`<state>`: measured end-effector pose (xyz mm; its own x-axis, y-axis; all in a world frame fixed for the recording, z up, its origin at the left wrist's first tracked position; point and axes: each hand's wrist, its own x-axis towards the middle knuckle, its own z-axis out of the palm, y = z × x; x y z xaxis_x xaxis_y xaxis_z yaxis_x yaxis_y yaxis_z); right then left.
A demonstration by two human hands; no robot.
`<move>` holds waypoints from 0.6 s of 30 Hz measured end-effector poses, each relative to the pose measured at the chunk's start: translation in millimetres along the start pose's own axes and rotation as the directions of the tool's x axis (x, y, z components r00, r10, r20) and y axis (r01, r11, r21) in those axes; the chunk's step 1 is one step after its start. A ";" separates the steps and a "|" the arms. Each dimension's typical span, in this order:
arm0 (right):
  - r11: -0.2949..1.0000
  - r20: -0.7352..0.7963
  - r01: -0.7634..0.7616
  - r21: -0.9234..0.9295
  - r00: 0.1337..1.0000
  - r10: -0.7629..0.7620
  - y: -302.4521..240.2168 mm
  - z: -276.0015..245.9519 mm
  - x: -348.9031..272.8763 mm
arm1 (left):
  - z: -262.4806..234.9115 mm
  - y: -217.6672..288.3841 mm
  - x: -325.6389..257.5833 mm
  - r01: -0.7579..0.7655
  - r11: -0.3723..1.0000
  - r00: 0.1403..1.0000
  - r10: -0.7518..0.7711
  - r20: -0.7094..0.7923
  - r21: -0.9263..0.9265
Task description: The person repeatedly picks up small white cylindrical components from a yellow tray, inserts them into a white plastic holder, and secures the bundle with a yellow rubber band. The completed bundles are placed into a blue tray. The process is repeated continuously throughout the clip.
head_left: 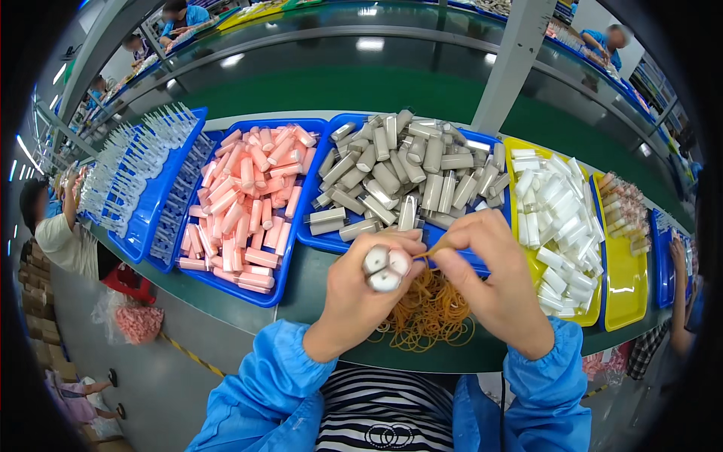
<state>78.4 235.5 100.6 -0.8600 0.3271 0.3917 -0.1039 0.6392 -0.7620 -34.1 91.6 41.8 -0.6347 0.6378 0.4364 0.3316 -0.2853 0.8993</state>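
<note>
Table: dark green (301, 290), its near edge running just in front of the wearer; its bare strip lies nearer the wearer than the grey tray, widest to that tray's left front.
Grey tray: blue plastic tray (320, 239) heaped with grey cylinders with clear ends (407, 166); it serves as the landmark.
Pink tray: blue plastic tray of pink cylinders (267, 300), just left of the grey tray, leaving little room between their rims.
White tray: yellow plastic tray of white cylinders (590, 317), close to the right of the grey tray.
Rubber bands: loose amber heap (433, 305), on the table in front of the grey tray.
Left hand (346, 301): clasped round the bundle, before the grey tray's front edge.
Right hand (489, 279): thumb and forefinger pinching one band, before the grey tray's right front.
Bundle: three pale round-ended cylinders, one pinkish (385, 269), side by side in front of the grey tray; ends face up toward the camera, long axes foreshortened.
Pinched band: thin amber rubber loop (422, 255), stretched toward the bundle.
</note>
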 end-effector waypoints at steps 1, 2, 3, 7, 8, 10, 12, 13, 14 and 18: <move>1.000 -0.033 -0.004 0.010 0.999 0.005 0.8 -1.9 0.4 | 0.3 1.3 4.5 0.058 0.998 0.998 -0.058 -0.012 0.019; 0.973 0.004 -0.165 0.162 0.986 0.166 -2.0 -5.9 -0.8 | -0.1 4.0 8.7 0.116 0.993 0.993 -0.115 -0.025 0.037; 0.898 0.041 -0.222 0.380 0.974 0.223 0.8 -7.8 -1.6 | -0.6 6.9 11.5 0.174 0.983 0.984 -0.172 -0.039 0.055; 0.302 0.110 -0.194 0.933 0.955 0.275 24.9 -12.1 -6.0 | 1.3 5.6 17.7 0.236 0.950 0.971 -0.236 0.028 -0.203; 0.113 0.135 -0.167 0.980 0.960 0.246 31.7 -14.3 -7.0 | -1.8 8.0 19.0 0.260 0.940 0.964 -0.242 0.107 -0.221; 0.011 0.146 -0.152 0.988 0.966 0.213 30.0 -13.0 -7.6 | -0.4 12.2 16.9 0.254 0.945 0.963 -0.226 0.150 -0.208; 0.132 0.244 -0.274 0.953 0.948 0.203 23.3 -15.8 -7.3 | -1.6 18.0 14.2 0.294 0.946 0.949 -0.271 0.164 -0.139; 0.197 0.288 -0.329 0.924 0.935 0.208 21.6 -17.2 -8.6 | -2.4 19.7 14.2 0.291 0.954 0.948 -0.278 0.153 -0.068; 0.330 0.305 -0.359 0.873 0.930 0.203 24.5 -14.6 -9.9 | -4.1 20.9 14.3 0.288 0.958 0.948 -0.285 0.143 0.002; 0.502 0.345 -0.449 0.739 0.893 0.291 21.5 -16.1 -9.3 | -11.8 17.7 11.3 0.284 0.952 0.959 -0.284 -0.020 0.113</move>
<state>92.1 257.4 88.9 -0.9700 0.2380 -0.0498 -0.0354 -0.3408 -0.9395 -43.6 85.4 63.0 -0.7168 0.6778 0.1637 0.2143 -0.0092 0.9767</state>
